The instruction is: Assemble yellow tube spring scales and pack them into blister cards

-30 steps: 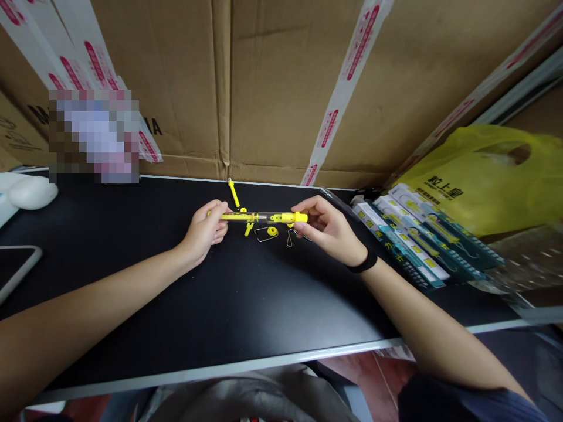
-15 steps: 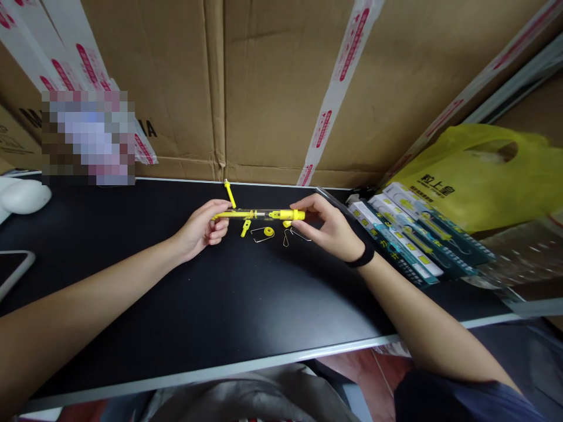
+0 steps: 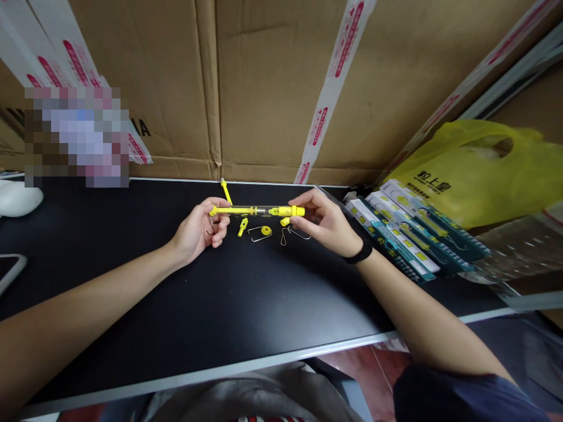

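A long yellow and clear tube-shaped tool (image 3: 257, 210) is held level above the black table (image 3: 229, 305). My left hand (image 3: 200, 229) pinches its left end and my right hand (image 3: 328, 223) pinches its right end. Under it on the table lie small loose parts: a yellow pin (image 3: 243, 226), a yellow ring (image 3: 266, 230) on a wire clip, and another bent wire clip (image 3: 292, 235). A separate yellow stick (image 3: 226, 191) lies just behind the tool. A black band sits on my right wrist.
Cardboard boxes (image 3: 264, 82) with printed tape wall off the back of the table. Several packaged items (image 3: 407, 234) lie fanned at the right beside a yellow plastic bag (image 3: 479, 170). A white object (image 3: 17, 198) and a tablet edge (image 3: 11, 272) are at the far left.
The tool stays held between both hands; the hands have hardly shifted. The view has drifted slightly, so everything sits a little further left in the picture.
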The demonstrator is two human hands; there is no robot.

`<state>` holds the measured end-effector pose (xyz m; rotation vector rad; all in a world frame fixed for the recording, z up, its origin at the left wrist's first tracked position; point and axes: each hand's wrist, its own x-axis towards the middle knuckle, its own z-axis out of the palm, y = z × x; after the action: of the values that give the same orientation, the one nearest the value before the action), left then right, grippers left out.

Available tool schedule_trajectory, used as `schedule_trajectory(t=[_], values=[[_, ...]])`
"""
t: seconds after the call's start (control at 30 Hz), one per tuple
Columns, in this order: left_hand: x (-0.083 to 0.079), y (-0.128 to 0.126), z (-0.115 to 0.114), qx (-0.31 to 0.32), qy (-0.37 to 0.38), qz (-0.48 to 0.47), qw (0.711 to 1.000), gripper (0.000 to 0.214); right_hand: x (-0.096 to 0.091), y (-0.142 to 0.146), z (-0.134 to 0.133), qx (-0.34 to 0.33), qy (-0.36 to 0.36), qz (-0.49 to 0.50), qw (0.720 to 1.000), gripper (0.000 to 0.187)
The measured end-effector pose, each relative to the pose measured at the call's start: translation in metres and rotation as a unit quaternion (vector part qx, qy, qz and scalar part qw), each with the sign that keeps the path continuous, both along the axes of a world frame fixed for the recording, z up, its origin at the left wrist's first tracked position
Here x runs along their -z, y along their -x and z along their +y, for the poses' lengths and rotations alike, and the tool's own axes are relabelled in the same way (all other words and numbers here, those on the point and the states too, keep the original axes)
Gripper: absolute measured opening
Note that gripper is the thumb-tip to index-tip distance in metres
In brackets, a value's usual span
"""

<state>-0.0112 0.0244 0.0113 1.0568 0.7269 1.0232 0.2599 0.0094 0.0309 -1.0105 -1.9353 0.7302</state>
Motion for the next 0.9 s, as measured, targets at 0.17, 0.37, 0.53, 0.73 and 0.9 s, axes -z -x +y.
schedule_trajectory(t=[0.17, 0.37, 0.53, 0.73, 0.9], values=[[0.0015, -0.0013, -0.0002, -0.018, -0.019, 0.001, 1.0, 0.017, -0.0008, 0.001, -0.001, -0.002, -0.003, 0.003, 1.0, 0.033], [0.0047, -0.0022, -0.0003, -0.021, -0.02, 0.027, 0.999, 0.014, 0.0, -0.0001, -0.0013, 0.004, -0.047, -0.025, 0.999, 0.027], [0.0075, -0.0041, -0.0011, -0.034, -0.036, 0.056, 0.997, 0.01, 0.0011, -0.0015, -0.0015, 0.012, -0.097, -0.079, 0.992, 0.023], [0.0083, -0.0057, -0.0031, -0.052, -0.037, 0.084, 0.994, 0.02, 0.0022, -0.0006, -0.002, -0.003, -0.165, -0.12, 0.979, 0.021], [0.0086, -0.0054, -0.0028, -0.044, -0.038, 0.046, 0.997, 0.025, 0.004, -0.0018, -0.0017, -0.021, -0.158, -0.127, 0.979, 0.029]])
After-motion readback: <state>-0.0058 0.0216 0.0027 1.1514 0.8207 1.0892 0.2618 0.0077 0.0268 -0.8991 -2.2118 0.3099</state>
